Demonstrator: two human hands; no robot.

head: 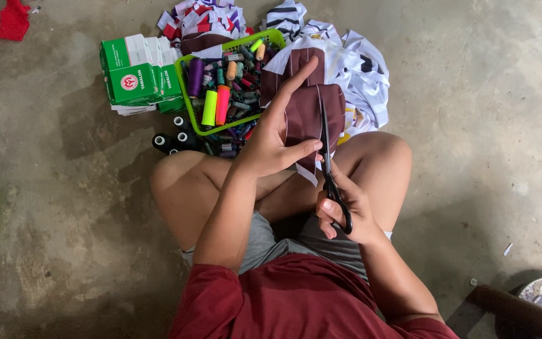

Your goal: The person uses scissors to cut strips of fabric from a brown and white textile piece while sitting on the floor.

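1. Head view, frame centre: the left hand (271, 141) pinches a maroon fabric piece (305, 113), thumb on its lower edge, index finger stretched up along it.
2. Just right and below, the right hand (343, 213) grips black scissors (329, 169), fingers through the handles, blades pointing up against the fabric.
3. Upper centre: a green basket (189, 103) of thread spools, with green boxes (136, 75) to its left and a pile of white cloth pieces (362, 69) to its right.

The cloth (305, 110) is dark red-brown with white edges. The scissors (330, 169) are black. The basket (191, 103) is bright green, full of purple, yellow, orange and pink thread spools (221, 94). The boxes (136, 75) are green and white. The pile (359, 69) looks white, maybe with dark stripes.
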